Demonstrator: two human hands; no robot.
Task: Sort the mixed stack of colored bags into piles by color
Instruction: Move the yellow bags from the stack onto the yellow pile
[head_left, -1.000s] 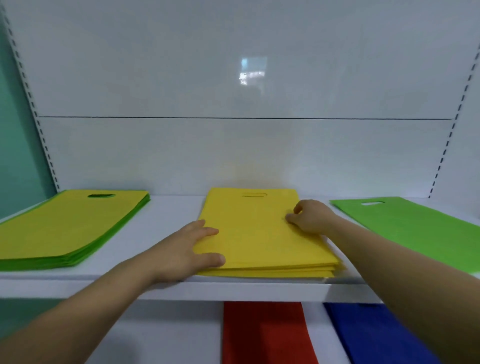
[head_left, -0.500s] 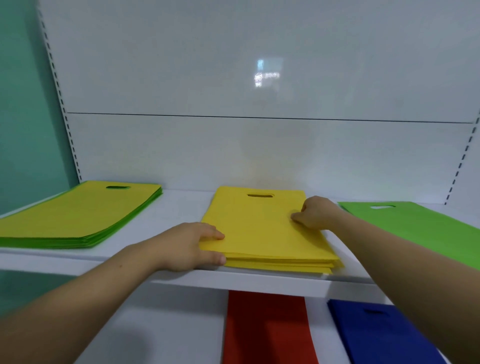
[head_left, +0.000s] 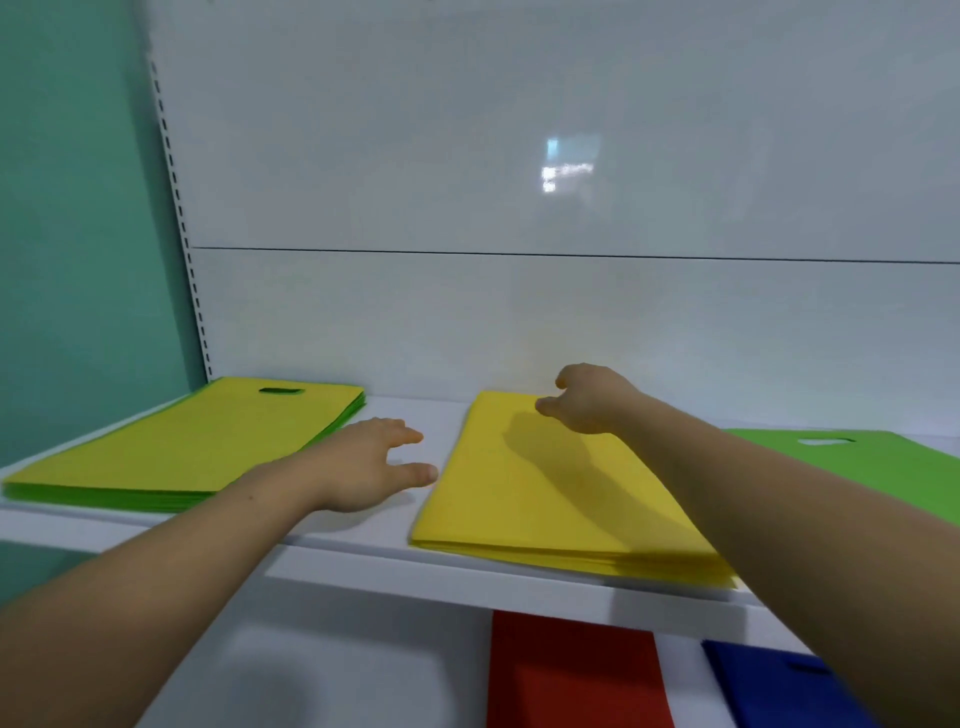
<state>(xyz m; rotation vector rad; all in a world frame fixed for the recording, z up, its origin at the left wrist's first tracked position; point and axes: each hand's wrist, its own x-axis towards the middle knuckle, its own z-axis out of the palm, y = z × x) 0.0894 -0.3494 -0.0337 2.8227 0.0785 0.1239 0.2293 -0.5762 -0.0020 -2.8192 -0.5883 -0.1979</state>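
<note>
- Grip: none; left hand (head_left: 371, 467) straight-fingered, right hand (head_left: 589, 400) loosely curled, both holding nothing.
- Mixed stack (head_left: 182, 447): yellow top, green edges below, at the left end of the shelf (head_left: 447, 566), long axis running away from the person; just left of the left hand, the nearer one.
- Yellow pile (head_left: 545, 499): centre, under the right hand.
- Green pile (head_left: 872, 467): right.
- Red bag (head_left: 571, 675), blue bag (head_left: 779, 686): lower level.

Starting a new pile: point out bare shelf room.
Bare shelf between the mixed stack and the yellow pile, partly under the left hand. Lower shelf bare left of the red bags. Crowded rightward: green pile, blue bags.
</note>
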